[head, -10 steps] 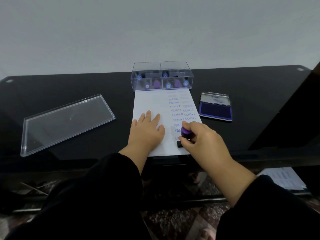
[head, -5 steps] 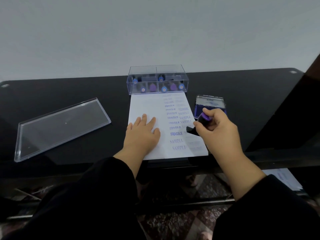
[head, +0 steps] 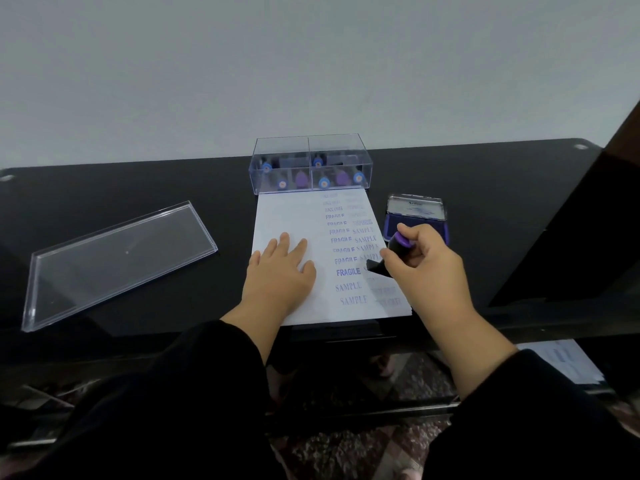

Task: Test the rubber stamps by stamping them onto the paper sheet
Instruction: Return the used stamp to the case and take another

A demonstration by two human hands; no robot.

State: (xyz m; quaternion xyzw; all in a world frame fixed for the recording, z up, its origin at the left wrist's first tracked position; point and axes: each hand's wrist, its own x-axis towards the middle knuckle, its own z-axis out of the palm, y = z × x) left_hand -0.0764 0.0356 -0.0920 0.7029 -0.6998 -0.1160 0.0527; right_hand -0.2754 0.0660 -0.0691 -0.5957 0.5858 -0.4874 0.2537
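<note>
One view only, worn on the head, looking forward and steeply down over both sleeves onto the black worktop (head: 138, 341). It sits close: the forearms fill the lower frame, the worktop's far edge crosses mid-frame, and the pale wall (head: 311, 64) takes the whole upper half. Wide lens, edges bowed.

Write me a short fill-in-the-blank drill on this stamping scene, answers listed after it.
1. The left hand lies flat on the ____.
2. The right hand grips a stamp with a ____ knob.
3. The clear lid lies to the ____ of the paper.
4. The boldest print beside the left thumb reads ____.

Answers: paper; purple; left; FRAGILE
</note>
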